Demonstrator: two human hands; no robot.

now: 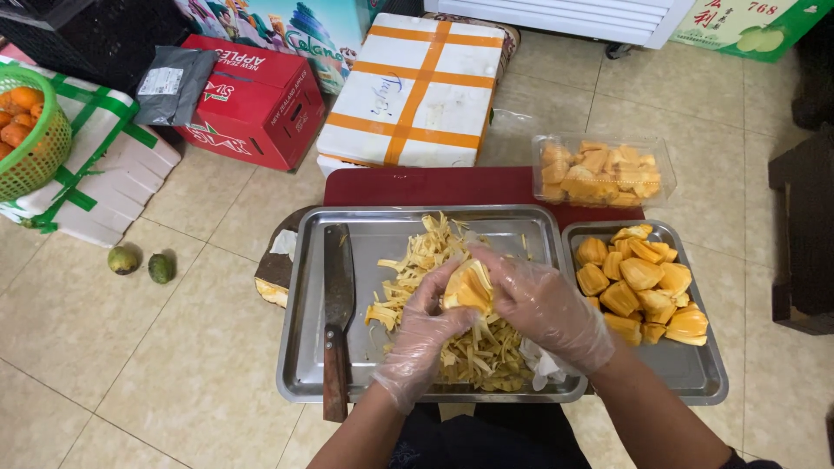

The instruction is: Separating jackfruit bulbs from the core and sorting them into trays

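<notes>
Both my hands wear thin clear plastic gloves. My left hand [423, 334] and my right hand [543, 304] together grip a yellow jackfruit pod [467, 287] over a large steel tray [308, 365]. Under the hands lies a heap of pale yellow fruit strands [417, 260]. A cleaver with a wooden handle [337, 313] rests on the tray's left side, blade pointing away from me. A smaller steel tray [695, 369] to the right holds several cleaned orange-yellow pods [643, 282].
A clear plastic box of fruit pods [601, 170] sits behind the trays on a dark red board [417, 187]. Beyond stand a white foam box with orange tape [417, 87], a red carton [252, 100], a green basket of oranges [30, 130] and two small green fruits [141, 262] on the tiled floor.
</notes>
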